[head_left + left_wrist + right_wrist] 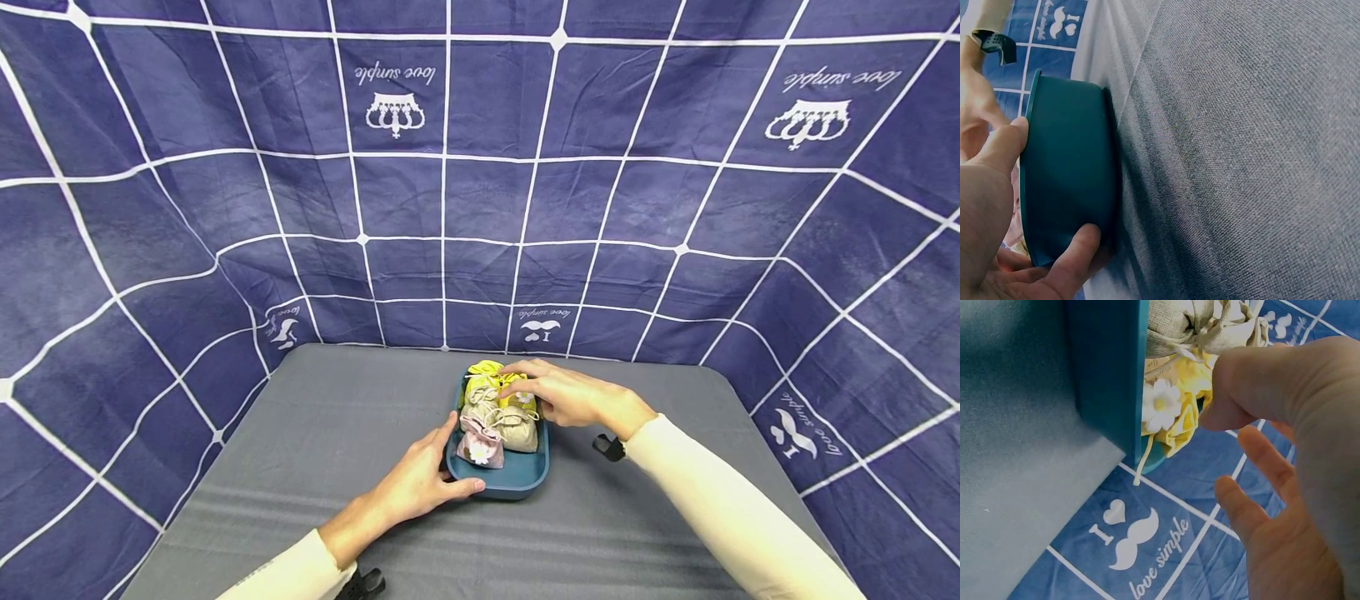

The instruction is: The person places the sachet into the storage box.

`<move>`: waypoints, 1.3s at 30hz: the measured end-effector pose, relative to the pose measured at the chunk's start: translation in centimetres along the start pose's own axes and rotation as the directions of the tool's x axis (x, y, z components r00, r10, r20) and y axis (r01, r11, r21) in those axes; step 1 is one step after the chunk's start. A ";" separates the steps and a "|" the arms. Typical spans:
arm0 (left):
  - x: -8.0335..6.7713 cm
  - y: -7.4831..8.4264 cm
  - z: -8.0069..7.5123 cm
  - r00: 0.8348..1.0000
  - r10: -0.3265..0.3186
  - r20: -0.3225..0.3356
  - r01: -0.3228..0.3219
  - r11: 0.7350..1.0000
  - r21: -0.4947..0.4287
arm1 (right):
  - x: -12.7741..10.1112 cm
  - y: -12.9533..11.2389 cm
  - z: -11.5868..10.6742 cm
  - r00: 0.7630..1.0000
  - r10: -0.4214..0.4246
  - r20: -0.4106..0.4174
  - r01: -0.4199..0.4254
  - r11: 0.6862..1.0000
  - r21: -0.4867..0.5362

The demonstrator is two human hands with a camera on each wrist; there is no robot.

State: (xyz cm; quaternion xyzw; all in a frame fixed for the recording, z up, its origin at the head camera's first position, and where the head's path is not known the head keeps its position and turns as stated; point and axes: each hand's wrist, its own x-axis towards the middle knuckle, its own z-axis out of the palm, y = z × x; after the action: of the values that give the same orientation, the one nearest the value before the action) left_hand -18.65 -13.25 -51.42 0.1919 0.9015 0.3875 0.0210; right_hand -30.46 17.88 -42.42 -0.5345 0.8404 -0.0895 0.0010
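Note:
A dark blue oblong tray (516, 477) stands on the grey surface, holding several small drawstring pouches. My left hand (416, 479) grips its near left corner, thumb at the near rim and fingers along the left side. In the tray, a pink pouch (472, 454) with a white flower lies nearest, beige pouches (519, 432) sit in the middle, and yellow ones are at the far end. Over the far right pouches hovers my right hand (566, 396), its fingers spread. In the right wrist view its thumb is close to the flowered yellow pouch (1186, 428); contact is unclear.
The grey cloth-covered surface (337, 417) extends around the tray. Blue fabric with white grid lines (480, 200) hangs behind it and on both sides. A black wrist strap (609, 447) shows below the right wrist, another at the left sleeve.

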 end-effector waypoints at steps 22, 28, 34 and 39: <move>0.7 -0.5 0.1 1.000 -0.015 -0.002 0.015 1.000 0.011 | -4.4 -0.7 1.8 0.945 0.236 -0.227 -0.236 0.971 0.029; 0.7 -0.6 0.0 1.000 -0.015 -0.013 0.015 1.000 0.023 | -6.3 -1.4 3.0 0.881 0.332 -0.336 -0.338 0.940 0.044; 0.6 -0.7 -0.1 0.999 -0.007 -0.034 0.009 0.996 0.086 | -8.5 -2.4 4.2 0.801 0.447 -0.398 -0.469 0.882 0.047; 0.4 -0.4 -0.7 0.998 -0.033 -0.059 0.043 0.982 0.182 | -10.3 -3.0 4.8 0.755 0.512 -0.410 -0.548 0.836 0.036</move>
State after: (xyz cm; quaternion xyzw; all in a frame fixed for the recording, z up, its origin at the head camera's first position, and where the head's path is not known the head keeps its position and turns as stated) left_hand -19.28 -13.80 -51.16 0.1650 0.9369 0.3078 -0.0145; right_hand -22.91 25.18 -47.69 -0.2435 0.9418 -0.1572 -0.1700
